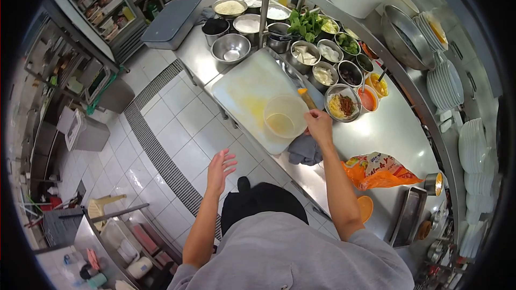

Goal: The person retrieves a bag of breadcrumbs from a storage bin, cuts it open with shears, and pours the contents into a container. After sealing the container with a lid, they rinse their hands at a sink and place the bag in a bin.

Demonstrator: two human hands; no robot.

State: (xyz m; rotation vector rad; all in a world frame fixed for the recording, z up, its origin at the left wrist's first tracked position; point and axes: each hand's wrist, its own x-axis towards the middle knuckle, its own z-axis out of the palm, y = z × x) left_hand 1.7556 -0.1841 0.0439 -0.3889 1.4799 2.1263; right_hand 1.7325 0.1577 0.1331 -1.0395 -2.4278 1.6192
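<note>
White tiles [196, 137] show behind the left hand [219, 173], which holds nothing, fingers loosely apart. To its right, on or just above the cutting board [234, 83], 1 translucent plastic tub [282, 110] should handle as light, thin-walled, slightly flexible, perhaps slick if wet; the rim suits gripping. There the right hand [319, 127] has its fingers clamped.

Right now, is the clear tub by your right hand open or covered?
Open: no lid sits on the tub, and its inside shows to the bottom.
</note>
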